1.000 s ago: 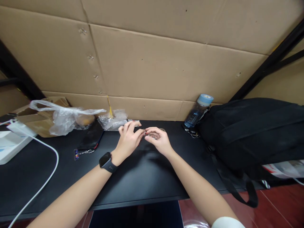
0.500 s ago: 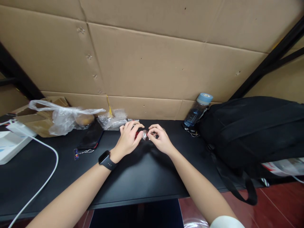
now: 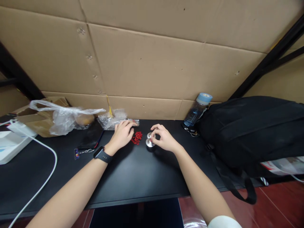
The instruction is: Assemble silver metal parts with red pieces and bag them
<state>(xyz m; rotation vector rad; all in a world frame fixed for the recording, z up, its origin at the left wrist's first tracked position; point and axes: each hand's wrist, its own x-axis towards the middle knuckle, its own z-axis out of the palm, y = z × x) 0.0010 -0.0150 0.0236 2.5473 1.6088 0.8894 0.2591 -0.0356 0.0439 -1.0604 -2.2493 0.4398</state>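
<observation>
A shiny silver yo-yo (image 3: 150,143), its two round metal halves showing, is at the middle of the black desk. My right hand (image 3: 163,137) pinches it between thumb and fingers, with a speck of red visible at the grip. To the left lies a loose tangle of red string (image 3: 137,138). Beside that tangle my left hand (image 3: 123,133) is spread palm down, fingers reaching over the edge of a clear plastic bag (image 3: 114,122). Nothing shows in the left hand, which wears a black watch on its wrist.
A black pouch (image 3: 91,137) with a keychain, a knotted plastic bag (image 3: 64,118) and a white power strip (image 3: 17,142) with its cable occupy the left side. On the right stand a blue-capped bottle (image 3: 196,110) and a black backpack (image 3: 251,129). Cardboard (image 3: 152,63) walls the back.
My hands have moved apart. The left one has shifted left, away from the red string, which now lies bunched on the desk. The right one holds the yo-yo slightly nearer me.
</observation>
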